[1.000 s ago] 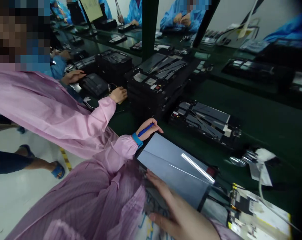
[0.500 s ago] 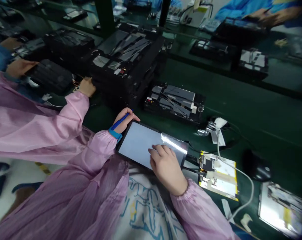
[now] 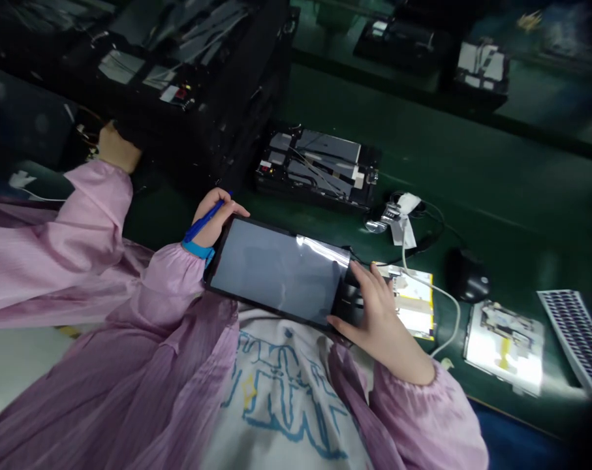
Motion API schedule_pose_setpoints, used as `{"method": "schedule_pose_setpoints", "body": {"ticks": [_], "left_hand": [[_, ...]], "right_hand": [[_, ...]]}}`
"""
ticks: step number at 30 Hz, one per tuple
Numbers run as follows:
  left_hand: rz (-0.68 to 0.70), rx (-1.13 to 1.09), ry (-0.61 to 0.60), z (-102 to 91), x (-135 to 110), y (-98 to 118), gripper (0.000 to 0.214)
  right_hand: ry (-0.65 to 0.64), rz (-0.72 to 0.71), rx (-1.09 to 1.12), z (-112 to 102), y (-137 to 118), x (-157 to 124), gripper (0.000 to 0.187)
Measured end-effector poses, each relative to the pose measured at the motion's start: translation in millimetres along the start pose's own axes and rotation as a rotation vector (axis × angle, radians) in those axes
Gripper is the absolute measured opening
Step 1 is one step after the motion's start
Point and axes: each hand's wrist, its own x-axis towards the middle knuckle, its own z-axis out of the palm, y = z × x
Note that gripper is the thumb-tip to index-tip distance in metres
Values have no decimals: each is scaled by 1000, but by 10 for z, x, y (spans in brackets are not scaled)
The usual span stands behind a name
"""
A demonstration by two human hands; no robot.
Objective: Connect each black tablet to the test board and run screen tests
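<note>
A black tablet (image 3: 276,271) with a grey, glare-streaked screen lies across the near edge of the green bench, in front of my chest. My left hand (image 3: 217,215) grips its left end while also pinching a blue pen (image 3: 203,220); a blue band circles that wrist. My right hand (image 3: 378,313) clasps the tablet's right end, thumb below and fingers over the top edge. A cable runs off from that end.
A co-worker's hand (image 3: 115,149) in a pink sleeve rests by a stack of black trays (image 3: 188,85). An opened device (image 3: 320,166) lies beyond the tablet. To the right are circuit boards (image 3: 504,339), a black mouse (image 3: 468,277), a white cable (image 3: 445,300) and a keyboard (image 3: 577,339).
The view has tilted down toward the bench. My right hand left the screen's surface and moved to the tablet's right end. My left hand stays on the left end with the pen.
</note>
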Motion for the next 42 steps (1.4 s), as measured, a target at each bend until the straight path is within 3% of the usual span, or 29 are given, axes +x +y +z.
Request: {"method": "schedule_pose_setpoints", "body": {"ticks": [22,27,30,34,38,42], "left_hand": [[-9,-90,-8,26,-23,-13,32],[7,-92,-19,19,-22,-19,32],[35,-67,-25,19,-30,-8,30],[24,-82,-32,35,-50,3,29],[12,-126,-40,53,-62,-17,28],[35,-108,-47,53,-72,-32,28]], "right_hand": [[-79,-12,21,26,-16,40,93],[-56,-20,5,5,-19,49,90],[43,-34,-39,-50,-88,50,89],[160,-150,-131,-22,-329,45,74],[74,-336,-169,184,-596,51,47],[43,-397,-195,349,-702,83,36]]}}
